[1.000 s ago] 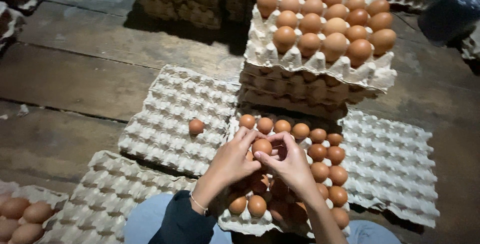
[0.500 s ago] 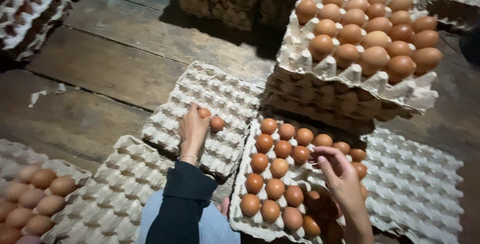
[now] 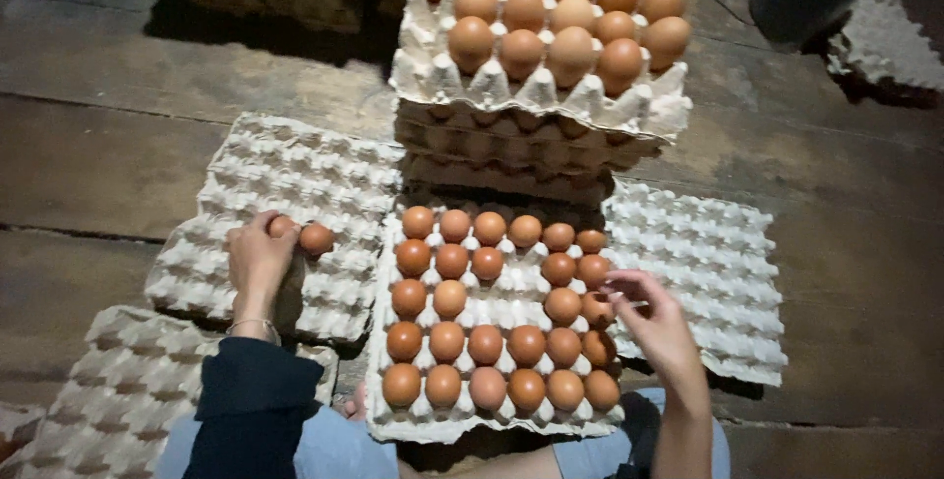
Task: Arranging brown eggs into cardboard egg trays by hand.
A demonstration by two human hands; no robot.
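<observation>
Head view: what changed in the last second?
Left hand left the centre tray, carried an egg to the left tray, beside the egg already there. Right hand drew back to the centre tray's right edge. Trays and stack unchanged.

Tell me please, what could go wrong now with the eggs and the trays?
1. The left hand sets an egg right beside another egg on the left tray; they could knock and crack.
2. The right hand hovers over the middle tray's right edge; a careless move might bump eggs there.
3. The stack of filled trays behind looks uneven and may tip.
</observation>
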